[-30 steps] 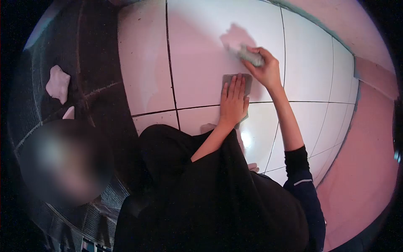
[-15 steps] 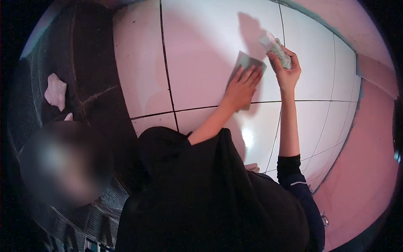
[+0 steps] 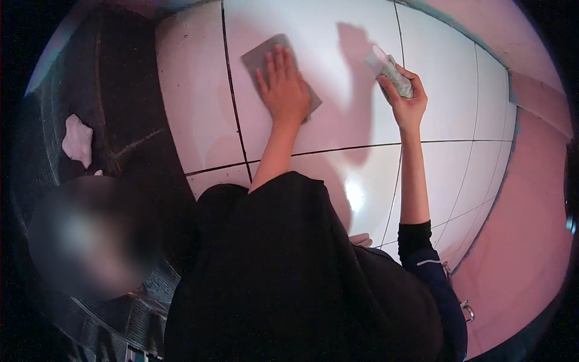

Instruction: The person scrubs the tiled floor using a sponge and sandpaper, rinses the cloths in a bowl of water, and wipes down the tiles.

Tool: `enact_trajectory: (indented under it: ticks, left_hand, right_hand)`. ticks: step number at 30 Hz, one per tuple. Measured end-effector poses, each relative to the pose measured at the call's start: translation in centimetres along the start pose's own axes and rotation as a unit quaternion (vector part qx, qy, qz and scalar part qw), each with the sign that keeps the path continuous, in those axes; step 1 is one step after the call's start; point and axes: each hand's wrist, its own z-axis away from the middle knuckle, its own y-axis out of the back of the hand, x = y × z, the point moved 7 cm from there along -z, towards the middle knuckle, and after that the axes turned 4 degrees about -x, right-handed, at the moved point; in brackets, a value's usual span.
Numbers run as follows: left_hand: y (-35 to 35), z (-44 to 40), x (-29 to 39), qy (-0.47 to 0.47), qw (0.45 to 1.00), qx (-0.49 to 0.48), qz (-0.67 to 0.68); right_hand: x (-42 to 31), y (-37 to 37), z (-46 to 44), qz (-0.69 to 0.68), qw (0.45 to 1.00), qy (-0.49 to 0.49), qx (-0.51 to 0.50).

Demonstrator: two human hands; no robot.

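A flat grey cloth (image 3: 256,59) lies on the white tiled floor (image 3: 338,130). My left hand (image 3: 284,90) rests palm down on it, fingers spread and stretched out. To the right, my right hand (image 3: 410,102) is wrapped round a small container (image 3: 395,82) with a green-and-white patterned body. Its pale end points up and left, over the tiles, and a shadow falls beside it. What comes out of the container, if anything, cannot be made out.
A crumpled pale cloth (image 3: 78,142) lies on the dark floor covering (image 3: 129,108) at the left. A blurred round patch hides part of that side. A pink wall (image 3: 518,229) with a ledge runs along the right. Part of a foot (image 3: 362,240) shows beside my black clothing.
My left hand has slid the grey cloth rightward and up, then far to the left. My right hand has moved right and then slightly back left, still holding the container.
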Motion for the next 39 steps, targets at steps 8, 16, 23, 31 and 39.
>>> enact_trajectory:
  ticks: [8,16,23,31,39]
  left_hand:
    - [1.4,2.9,-3.2,0.096,0.994,0.031,-0.034]
    - [1.3,3.0,-3.3,0.1,0.994,0.028,-0.033]
    - [1.6,2.8,-3.0,0.09,0.995,0.036,-0.038]
    - [1.6,2.7,-3.2,0.087,0.995,0.034,-0.038]
    - [1.3,2.9,-3.4,0.086,0.995,0.03,-0.029]
  right_hand:
    - [-1.3,-6.0,0.2,0.103,0.986,0.091,-0.097]
    - [-1.1,-8.8,0.0,0.153,0.956,0.171,-0.185]
    - [-2.0,-8.7,1.0,0.161,0.946,0.2,-0.196]
    - [-2.3,-8.1,1.3,0.167,0.945,0.228,-0.167]
    - [-0.7,-7.4,0.4,0.158,0.971,0.122,-0.131]
